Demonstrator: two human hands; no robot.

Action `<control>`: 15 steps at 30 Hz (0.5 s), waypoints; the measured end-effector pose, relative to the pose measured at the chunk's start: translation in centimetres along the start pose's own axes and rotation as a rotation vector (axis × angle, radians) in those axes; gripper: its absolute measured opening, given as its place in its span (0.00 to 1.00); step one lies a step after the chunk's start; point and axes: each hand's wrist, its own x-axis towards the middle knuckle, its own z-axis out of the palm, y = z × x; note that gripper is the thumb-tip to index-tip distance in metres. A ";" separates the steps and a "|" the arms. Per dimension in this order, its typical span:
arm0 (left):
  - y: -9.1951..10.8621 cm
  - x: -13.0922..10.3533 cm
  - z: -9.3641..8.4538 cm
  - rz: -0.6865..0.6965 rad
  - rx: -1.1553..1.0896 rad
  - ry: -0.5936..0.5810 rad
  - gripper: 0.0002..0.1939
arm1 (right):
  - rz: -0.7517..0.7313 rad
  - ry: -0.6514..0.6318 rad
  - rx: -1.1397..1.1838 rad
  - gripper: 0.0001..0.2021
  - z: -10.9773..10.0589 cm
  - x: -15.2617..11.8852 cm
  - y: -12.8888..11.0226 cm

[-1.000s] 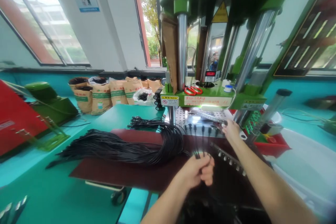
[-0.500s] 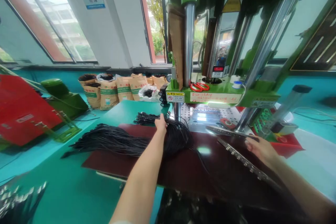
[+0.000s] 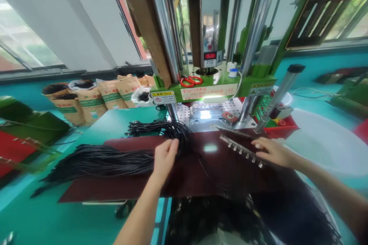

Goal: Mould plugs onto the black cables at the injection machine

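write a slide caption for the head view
Left hand on a bundle of black cables, right hand on a metal bar, before a green press.

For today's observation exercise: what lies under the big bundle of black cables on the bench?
The black cables lie on a dark red mat over the green bench. The left hand touches them. The mat beneath the bundle is hidden.

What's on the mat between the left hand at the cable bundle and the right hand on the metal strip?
Head view: between left hand and right hand lies bare dark red mat, crossed by one or two thin stray cables.
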 end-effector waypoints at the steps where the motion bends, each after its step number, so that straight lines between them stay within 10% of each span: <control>1: 1.0 -1.4 0.8 0.085 0.037 -0.126 0.17 | -0.018 -0.118 0.002 0.22 -0.4 -0.9 -0.5; 5: 3.6 -5.6 5.4 0.345 0.178 -0.590 0.17 | 0.072 -0.231 -0.136 0.26 -0.8 -2.8 -2.3; 15: 4.0 -5.1 10.2 0.346 0.493 -0.966 0.30 | 0.305 -0.234 -0.238 0.09 -2.9 4.0 -4.3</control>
